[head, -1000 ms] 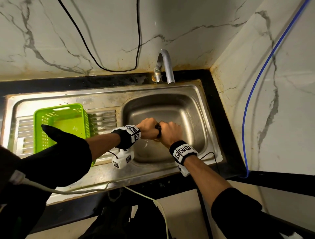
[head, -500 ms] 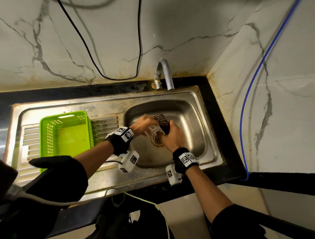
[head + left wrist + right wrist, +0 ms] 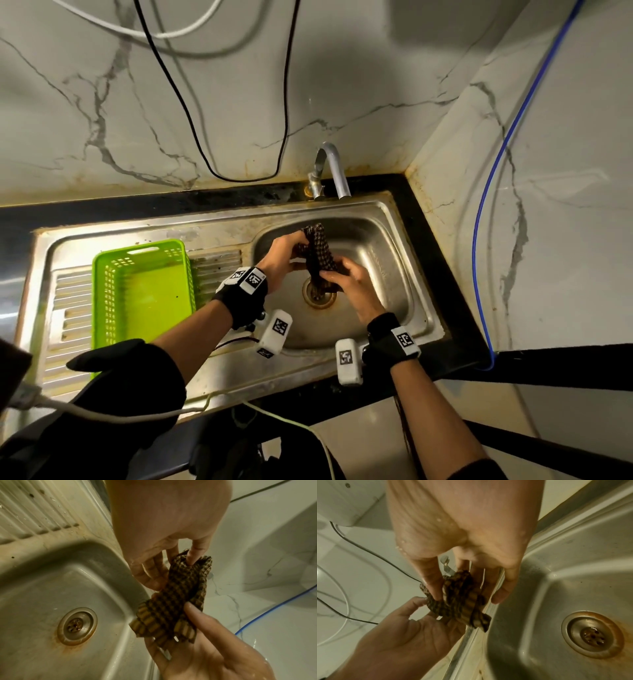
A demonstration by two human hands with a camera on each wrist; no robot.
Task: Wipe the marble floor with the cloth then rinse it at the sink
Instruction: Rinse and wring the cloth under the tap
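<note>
A dark brown-and-tan checked cloth (image 3: 318, 255) hangs wet and bunched lengthwise over the steel sink basin (image 3: 383, 260). My left hand (image 3: 301, 245) pinches its far upper end. My right hand (image 3: 334, 277) grips its near lower end just above the drain (image 3: 318, 298). In the left wrist view the left hand (image 3: 173, 570) pinches the cloth (image 3: 180, 599) between thumb and fingers, while the right hand (image 3: 171, 628) cups the striped hem. In the right wrist view the right hand (image 3: 467, 596) clasps the cloth (image 3: 462, 601) and the left hand (image 3: 435, 612) holds it from below. Both hands are wet.
A curved grey faucet (image 3: 330, 168) stands at the basin's back edge, with no water seen running. A green plastic basket (image 3: 140, 294) sits on the ribbed draining board to the left. Black and white cables (image 3: 239, 137) hang on the marble wall, and a blue cable (image 3: 479, 240) runs down on the right.
A second ago both fists were clenched together low in the basin with the cloth hidden inside. The hands have since drawn apart and risen, and the cloth now stretches out between them.
</note>
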